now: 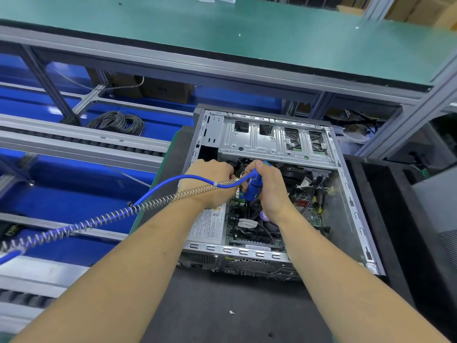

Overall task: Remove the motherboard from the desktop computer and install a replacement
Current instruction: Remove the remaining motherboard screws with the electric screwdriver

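An open desktop computer case (356, 214) lies on its side on a dark mat. Its green motherboard (306, 214) shows inside, with a black fan and cables over it. My right hand (270, 189) grips a blue electric screwdriver (254, 188), held upright with its tip down in the case near the board's left edge. A blue hose and a coiled spring cable (99, 219) run from the tool off to the left. My left hand (210, 179) is curled beside the tool, over the power supply (210, 224); its fingertips are hidden, so what they touch is unclear.
The silver drive cage (272, 142) spans the far part of the case. A loose screw (231, 312) lies on the dark mat (222, 305) in front. A conveyor with blue panels runs on the left, with coiled grey wire (118, 122). A green shelf (222, 33) hangs overhead.
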